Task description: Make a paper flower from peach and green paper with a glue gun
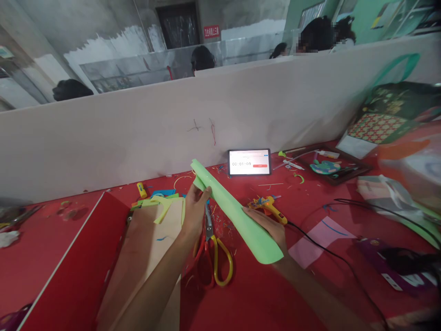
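Observation:
A light green sheet of paper [237,214], curled over into a loose roll, slants across the middle above the table. My left hand [197,207] pinches its upper left end between thumb and fingers. Along the roll's right side lies my right hand [267,225], fingers stretched against the paper, part of the hand hidden behind it. Scissors [223,262] with one red and one yellow handle rest beneath, just right of my left forearm. Behind my right hand is a yellow glue gun [274,209] with a black cable.
A phone [249,162] showing a timer leans on the white partition [138,133]. Brown board [148,257] with paper scraps lies left, beside a red divider [76,266]. Pink paper [320,241], a dark tray [358,168] and bags [382,128] are right. Several people sit beyond.

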A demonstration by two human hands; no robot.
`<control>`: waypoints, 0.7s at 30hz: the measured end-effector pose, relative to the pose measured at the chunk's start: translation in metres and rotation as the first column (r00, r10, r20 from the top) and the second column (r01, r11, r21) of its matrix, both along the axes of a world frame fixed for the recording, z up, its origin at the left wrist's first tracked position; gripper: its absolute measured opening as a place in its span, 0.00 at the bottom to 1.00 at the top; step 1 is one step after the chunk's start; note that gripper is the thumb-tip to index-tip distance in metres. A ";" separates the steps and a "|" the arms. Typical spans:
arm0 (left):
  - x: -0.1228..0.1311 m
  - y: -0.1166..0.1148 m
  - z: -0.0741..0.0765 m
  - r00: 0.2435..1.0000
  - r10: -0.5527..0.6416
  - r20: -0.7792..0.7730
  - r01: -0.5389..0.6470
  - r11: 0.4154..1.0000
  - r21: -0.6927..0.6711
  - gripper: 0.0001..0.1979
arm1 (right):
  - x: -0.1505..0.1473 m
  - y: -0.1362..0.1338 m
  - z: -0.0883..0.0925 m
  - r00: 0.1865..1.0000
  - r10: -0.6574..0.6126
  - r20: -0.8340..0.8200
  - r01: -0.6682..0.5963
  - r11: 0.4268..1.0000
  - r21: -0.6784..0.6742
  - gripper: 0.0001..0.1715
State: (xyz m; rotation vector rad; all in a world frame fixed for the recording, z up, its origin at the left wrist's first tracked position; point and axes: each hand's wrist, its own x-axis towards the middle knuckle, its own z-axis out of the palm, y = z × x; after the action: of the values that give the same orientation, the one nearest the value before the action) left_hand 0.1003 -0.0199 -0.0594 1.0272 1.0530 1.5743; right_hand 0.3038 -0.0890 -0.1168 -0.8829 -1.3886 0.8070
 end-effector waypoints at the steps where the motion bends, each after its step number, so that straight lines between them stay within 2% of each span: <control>1: -0.001 0.000 -0.001 0.999 0.008 -0.053 -0.008 1.000 0.003 0.16 | 0.001 -0.001 0.000 0.999 -0.018 0.042 0.017 0.999 0.030 0.19; 4: -0.005 0.000 -0.002 0.957 0.089 -0.275 -0.077 0.995 0.056 0.10 | 0.004 -0.003 -0.002 0.988 -0.048 0.150 0.031 0.993 0.111 0.23; 6: -0.007 -0.001 -0.002 0.897 0.140 -0.420 -0.100 0.988 0.116 0.12 | 0.005 -0.003 -0.005 0.977 -0.060 0.205 0.030 0.989 0.146 0.25; 9: -0.008 -0.004 0.002 0.820 0.169 -0.547 -0.082 0.980 0.181 0.12 | 0.004 -0.001 -0.008 0.966 -0.108 0.234 0.070 0.984 0.166 0.25; 12: -0.006 -0.007 0.007 0.792 0.174 -0.586 -0.065 0.977 0.202 0.14 | 0.005 -0.001 -0.008 0.963 -0.121 0.240 0.079 0.981 0.177 0.25; 18: -0.008 -0.008 0.012 0.791 0.142 -0.595 -0.048 0.984 0.171 0.16 | 0.011 -0.003 -0.007 0.940 -0.060 0.335 0.003 0.986 0.167 0.27; 21: -0.012 -0.007 0.014 0.811 0.138 -0.569 -0.063 0.987 0.151 0.16 | 0.012 -0.003 -0.010 0.919 -0.091 0.384 0.015 0.980 0.197 0.27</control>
State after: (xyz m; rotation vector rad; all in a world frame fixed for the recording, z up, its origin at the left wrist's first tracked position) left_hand 0.0886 -0.0269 -0.0455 1.6270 1.4475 1.4517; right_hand 0.3155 -0.0920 -0.1271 -0.9605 -1.7523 0.4558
